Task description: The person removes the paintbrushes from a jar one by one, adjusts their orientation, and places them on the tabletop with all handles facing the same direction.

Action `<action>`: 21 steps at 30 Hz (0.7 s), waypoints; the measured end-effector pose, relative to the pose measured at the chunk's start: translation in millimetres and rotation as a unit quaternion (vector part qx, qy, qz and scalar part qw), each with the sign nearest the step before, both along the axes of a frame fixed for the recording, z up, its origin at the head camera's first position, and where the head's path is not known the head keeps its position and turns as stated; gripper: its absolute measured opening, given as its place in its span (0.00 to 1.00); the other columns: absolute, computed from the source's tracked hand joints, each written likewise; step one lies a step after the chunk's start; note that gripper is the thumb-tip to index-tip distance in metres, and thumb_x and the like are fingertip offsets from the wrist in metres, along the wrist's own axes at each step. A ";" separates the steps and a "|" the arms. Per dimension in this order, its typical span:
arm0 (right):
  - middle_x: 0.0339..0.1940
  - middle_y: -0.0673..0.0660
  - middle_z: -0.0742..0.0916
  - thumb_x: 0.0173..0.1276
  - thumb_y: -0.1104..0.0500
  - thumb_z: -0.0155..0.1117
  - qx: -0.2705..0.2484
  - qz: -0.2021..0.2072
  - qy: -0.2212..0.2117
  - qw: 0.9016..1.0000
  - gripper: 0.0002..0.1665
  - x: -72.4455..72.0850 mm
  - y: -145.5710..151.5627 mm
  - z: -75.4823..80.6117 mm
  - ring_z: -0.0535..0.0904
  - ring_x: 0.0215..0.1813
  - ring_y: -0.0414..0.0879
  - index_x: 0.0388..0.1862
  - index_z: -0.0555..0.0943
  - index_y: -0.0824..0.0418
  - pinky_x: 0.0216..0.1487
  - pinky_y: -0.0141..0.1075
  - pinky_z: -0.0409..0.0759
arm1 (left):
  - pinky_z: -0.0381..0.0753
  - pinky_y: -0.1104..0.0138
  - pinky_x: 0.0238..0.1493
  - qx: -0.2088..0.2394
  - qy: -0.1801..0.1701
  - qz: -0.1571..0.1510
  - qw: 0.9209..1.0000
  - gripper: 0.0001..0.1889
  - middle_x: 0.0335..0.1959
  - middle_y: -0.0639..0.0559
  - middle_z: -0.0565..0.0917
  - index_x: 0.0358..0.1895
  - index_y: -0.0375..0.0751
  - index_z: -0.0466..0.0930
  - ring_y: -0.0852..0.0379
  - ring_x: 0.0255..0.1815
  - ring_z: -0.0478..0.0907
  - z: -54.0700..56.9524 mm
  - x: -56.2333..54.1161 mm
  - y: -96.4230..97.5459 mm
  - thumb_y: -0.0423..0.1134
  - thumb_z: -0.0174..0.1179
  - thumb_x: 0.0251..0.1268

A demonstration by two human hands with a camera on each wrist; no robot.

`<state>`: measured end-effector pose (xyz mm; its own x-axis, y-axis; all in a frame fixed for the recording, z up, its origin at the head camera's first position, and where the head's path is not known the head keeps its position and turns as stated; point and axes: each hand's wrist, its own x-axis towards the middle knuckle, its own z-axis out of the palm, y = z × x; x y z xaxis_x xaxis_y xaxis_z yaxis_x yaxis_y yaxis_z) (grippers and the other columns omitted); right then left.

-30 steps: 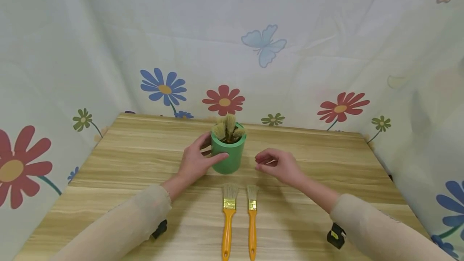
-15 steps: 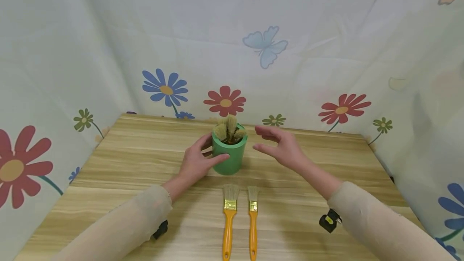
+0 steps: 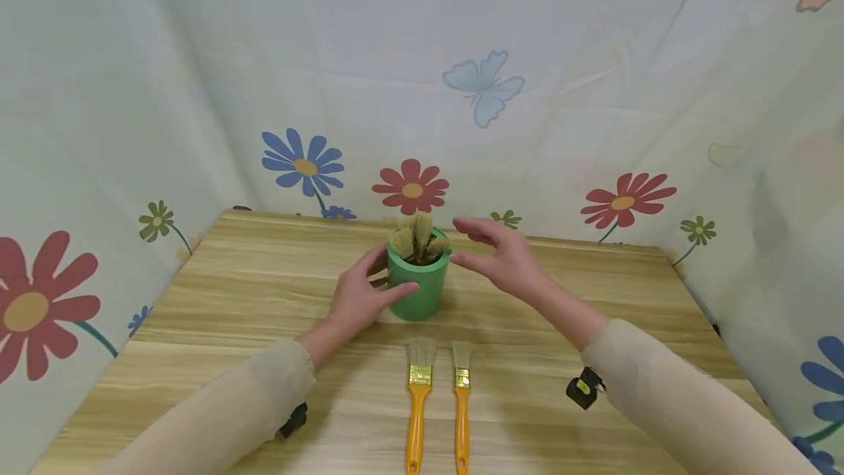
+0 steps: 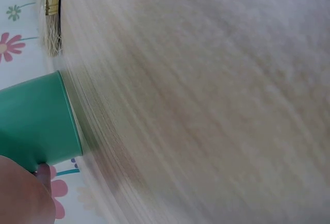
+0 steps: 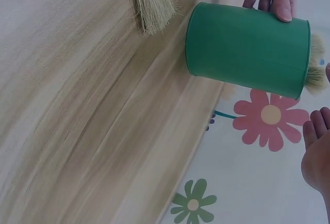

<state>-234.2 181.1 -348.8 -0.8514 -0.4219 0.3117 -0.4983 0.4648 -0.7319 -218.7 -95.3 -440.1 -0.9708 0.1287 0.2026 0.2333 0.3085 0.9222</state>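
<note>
A round green pot (image 3: 417, 297) stands on the table with several pale brush heads (image 3: 422, 234) pointing up out of it. My left hand (image 3: 356, 297) grips the pot from the left, its thumb across the front and its fingers around the far side. On the other side, my right hand (image 3: 506, 258) hovers near the rim, fingers extended and thumb apart, holding nothing. In the right wrist view the green pot (image 5: 247, 48) shows bristles sticking out past its rim. Only a corner of the left hand (image 4: 23, 193) appears in the left wrist view.
Nearer me lie two paintbrushes with orange handles, a wider one (image 3: 417, 416) and a narrower one (image 3: 462, 416), bristles towards the pot. A flower-patterned cloth (image 3: 330, 79) hangs behind the wooden table (image 3: 264, 262) and at its sides.
My right hand has risen, spread its fingers and moved left towards the pot's rim. The left hand keeps its hold on the pot, and the loose brushes lie still.
</note>
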 end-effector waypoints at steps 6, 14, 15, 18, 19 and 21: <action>0.70 0.59 0.85 0.71 0.58 0.78 0.010 -0.001 0.013 1.000 0.33 -4.3 -4.5 -5.0 0.81 0.70 0.58 0.74 0.80 0.59 0.74 0.50 0.79 | 0.84 0.52 0.68 -0.006 -0.005 0.003 1.000 0.45 0.72 0.55 0.79 0.78 0.59 0.71 0.51 0.72 0.77 1.5 1.4 0.9 0.59 0.80 0.58; 0.64 0.58 0.88 0.71 0.56 0.78 0.024 -0.007 0.034 0.999 0.28 -8.3 -13.0 -7.4 0.84 0.66 0.56 0.68 0.84 0.61 0.70 0.54 0.82 | 0.83 0.50 0.68 -0.002 -0.004 0.001 1.000 0.44 0.72 0.53 0.80 0.78 0.58 0.72 0.49 0.72 0.77 3.9 2.1 0.5 0.58 0.81 0.58; 0.63 0.58 0.89 0.71 0.56 0.78 0.026 -0.008 0.035 0.999 0.27 -8.5 -13.8 -7.4 0.84 0.66 0.56 0.67 0.85 0.61 0.70 0.54 0.82 | 0.83 0.50 0.68 -0.001 -0.004 0.002 1.000 0.44 0.72 0.53 0.80 0.78 0.58 0.72 0.49 0.72 0.77 4.0 2.2 0.5 0.58 0.81 0.58; 0.62 0.58 0.89 0.71 0.57 0.78 0.032 -0.010 0.042 0.999 0.25 -9.2 -16.4 -7.9 0.85 0.64 0.56 0.65 0.86 0.60 0.68 0.54 0.84 | 0.83 0.50 0.68 0.000 -0.004 0.001 1.000 0.44 0.71 0.53 0.80 0.78 0.58 0.72 0.49 0.72 0.78 3.5 2.5 0.4 0.58 0.81 0.58; 0.61 0.58 0.90 0.71 0.57 0.78 0.035 -0.011 0.044 0.998 0.24 -9.1 -17.2 -7.6 0.85 0.64 0.56 0.64 0.86 0.60 0.67 0.53 0.84 | 0.83 0.50 0.68 0.000 -0.004 0.000 1.000 0.44 0.71 0.53 0.80 0.78 0.58 0.72 0.49 0.72 0.78 3.4 2.6 0.4 0.58 0.81 0.58; 0.60 0.58 0.90 0.72 0.58 0.77 0.038 -0.013 0.051 0.998 0.23 -9.6 -18.9 -7.3 0.86 0.63 0.56 0.63 0.87 0.61 0.66 0.53 0.85 | 0.84 0.49 0.68 -0.001 -0.003 0.000 1.000 0.44 0.71 0.53 0.80 0.78 0.58 0.72 0.49 0.72 0.78 3.3 2.8 0.5 0.58 0.81 0.58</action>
<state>-243.7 162.2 -356.1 -0.8281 -0.4254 0.3650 -0.5550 0.5313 -0.6401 -215.9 -94.7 -436.8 -0.9721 0.1285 0.1964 0.2275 0.3102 0.9231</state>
